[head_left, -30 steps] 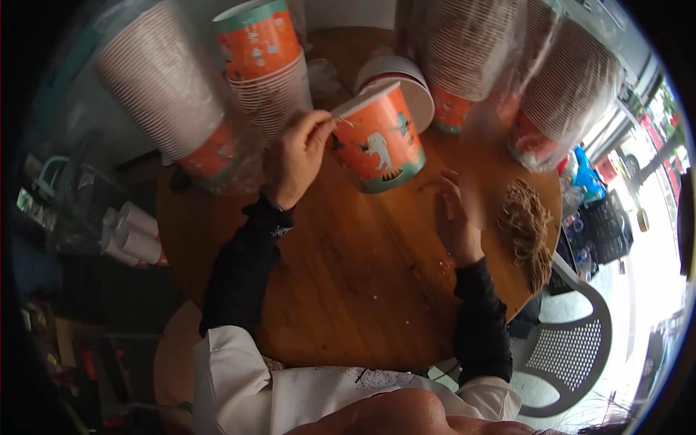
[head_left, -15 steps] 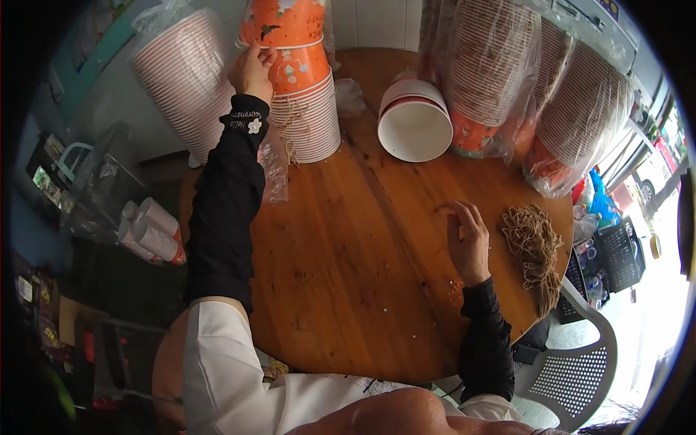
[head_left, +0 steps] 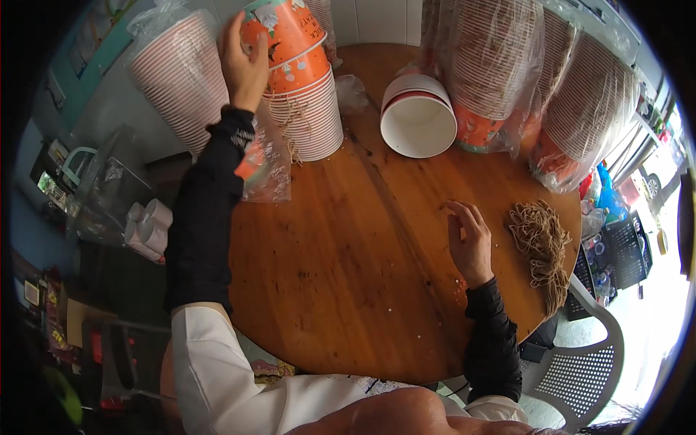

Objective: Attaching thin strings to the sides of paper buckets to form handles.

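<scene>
At the back left of the round wooden table (head_left: 326, 239) stands a tall stack of paper tubs (head_left: 308, 119). White rims show below, and orange printed tubs (head_left: 293, 36) sit upside down on top. My left hand (head_left: 245, 65) is beside the topmost tub, thumb and fingers apart; whether it touches the tub I cannot tell. Tan rubber bands (head_left: 291, 127) hang along the stack's side. Over the table's right half is my right hand (head_left: 471, 246), fingers loosely bent and apart, nothing visible in them. A heap of tan rubber bands (head_left: 540, 250) lies to its right.
White-lined tubs (head_left: 418, 127) lie on their side at the back middle. Bagged tub stacks stand at the back right (head_left: 493, 65) and at the left (head_left: 181, 80). Clear plastic film (head_left: 268, 177) lies near the left stack. A grey chair (head_left: 580, 362) stands at the lower right.
My left hand has let go of the orange tub's rim and moved up and left along the stack, its fingers spreading. My right hand has stayed about where it was.
</scene>
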{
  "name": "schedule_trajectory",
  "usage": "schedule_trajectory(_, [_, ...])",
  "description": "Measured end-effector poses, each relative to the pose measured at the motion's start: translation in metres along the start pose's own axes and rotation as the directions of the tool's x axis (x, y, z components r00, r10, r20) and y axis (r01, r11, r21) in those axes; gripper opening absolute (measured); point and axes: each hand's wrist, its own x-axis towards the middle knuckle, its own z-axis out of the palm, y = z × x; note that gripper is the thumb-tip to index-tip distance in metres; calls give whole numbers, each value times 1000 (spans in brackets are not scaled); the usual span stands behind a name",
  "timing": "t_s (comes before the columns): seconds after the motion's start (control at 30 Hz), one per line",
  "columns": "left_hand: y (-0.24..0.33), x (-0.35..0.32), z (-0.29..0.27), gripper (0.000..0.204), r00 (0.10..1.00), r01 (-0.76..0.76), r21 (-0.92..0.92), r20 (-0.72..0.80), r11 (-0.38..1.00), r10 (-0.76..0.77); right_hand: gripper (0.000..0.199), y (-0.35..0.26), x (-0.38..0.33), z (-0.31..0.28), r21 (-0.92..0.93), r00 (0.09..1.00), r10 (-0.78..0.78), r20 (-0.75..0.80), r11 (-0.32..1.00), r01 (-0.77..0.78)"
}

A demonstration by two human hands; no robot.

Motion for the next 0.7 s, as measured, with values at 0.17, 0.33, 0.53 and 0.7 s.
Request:
schedule_trajectory(0.17, [-47, 23, 13, 45, 947, -169, 133, 296, 977, 124, 19, -2, -2, 4, 16, 1000, 11, 16, 1000, -12])
schedule_trajectory(0.33, [-46, -9, 20, 50, 929, -100, 114, 366, 988, 52, 19, 1, -5, 2, -15, 1000, 12, 14, 1000, -12])
schedule_trajectory(0.53, [-27, -27, 16, 51, 959, -158, 162, 259, 974, 112, 17, 6, -1, 0, -25, 1000, 18, -12, 1000, -18])
schedule_trajectory(0.7, [42, -103, 32, 36, 890, -138, -156, 415, 978, 192, 16, 52, 14, -40, -154, 938, 21, -347, 985, -79])
